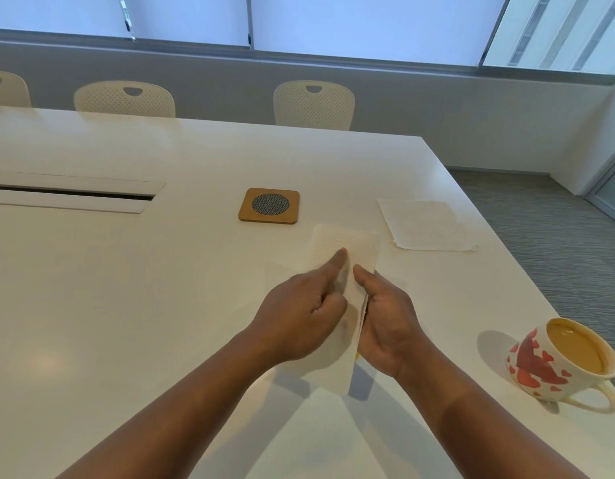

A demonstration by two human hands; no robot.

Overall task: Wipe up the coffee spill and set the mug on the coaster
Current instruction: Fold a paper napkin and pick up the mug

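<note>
A white paper towel [347,247] is held above the white table [126,271] between both hands. My left hand [300,319] pinches its left side with the index finger stretched along the sheet. My right hand [385,326] grips its right edge, where a yellow stain shows near the palm. A square wooden coaster [269,205] with a dark round mesh centre lies beyond the towel. A cream mug [558,361] with red hearts, holding light brown coffee, stands at the right, near the table edge, its handle toward me. No spill is clearly visible on the table.
A flat sheet of white paper towel [425,224] lies right of the coaster. A long cable slot [71,195] is set into the table at the left. Three cream chairs [314,105] stand along the far side. The table's right edge drops to grey carpet [558,236].
</note>
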